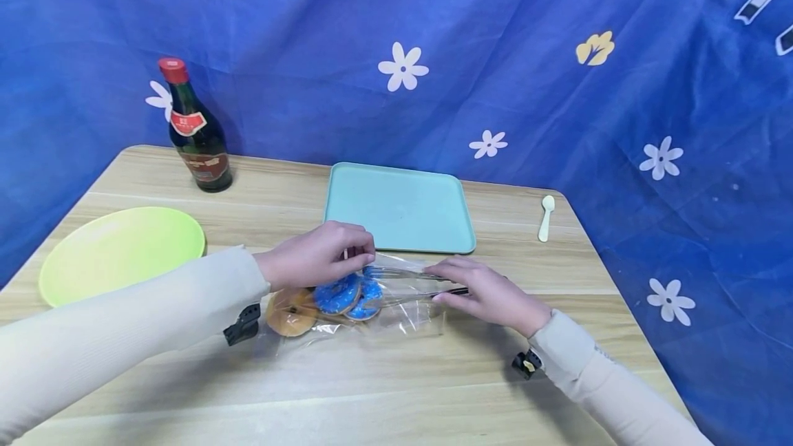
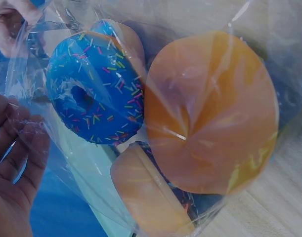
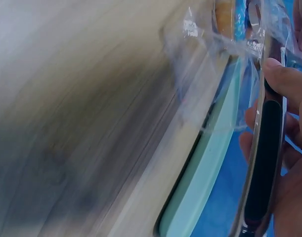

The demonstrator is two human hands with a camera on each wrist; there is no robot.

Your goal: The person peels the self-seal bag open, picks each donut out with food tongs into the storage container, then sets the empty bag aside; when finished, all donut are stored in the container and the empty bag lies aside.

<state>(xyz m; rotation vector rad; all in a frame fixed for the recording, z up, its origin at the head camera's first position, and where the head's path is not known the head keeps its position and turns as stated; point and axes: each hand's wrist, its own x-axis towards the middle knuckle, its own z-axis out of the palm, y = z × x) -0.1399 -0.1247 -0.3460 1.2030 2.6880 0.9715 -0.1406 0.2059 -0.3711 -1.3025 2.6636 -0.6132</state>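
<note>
A clear plastic bag (image 1: 405,321) lies on the table with doughnuts inside. In the left wrist view, a blue doughnut (image 2: 104,116) with coloured sprinkles sits beside a larger tan one (image 2: 210,113), seen through the film. Another doughnut (image 2: 148,195) is wedged below them, partly hidden. My left hand (image 1: 325,253) pinches the bag's upper edge near its mouth. With my right hand (image 1: 489,291) I grip metal tongs (image 3: 264,163) with dark handle inserts; their arms reach into the bag mouth toward the blue doughnuts. Glare on the film obscures whether the tips touch them.
Just behind the bag lies a light teal tray (image 1: 399,208). A green plate (image 1: 124,250) is at the left, beside my left sleeve. Further back stands a dark bottle (image 1: 201,136) with a red cap. A small pale spoon (image 1: 546,219) rests near the right edge.
</note>
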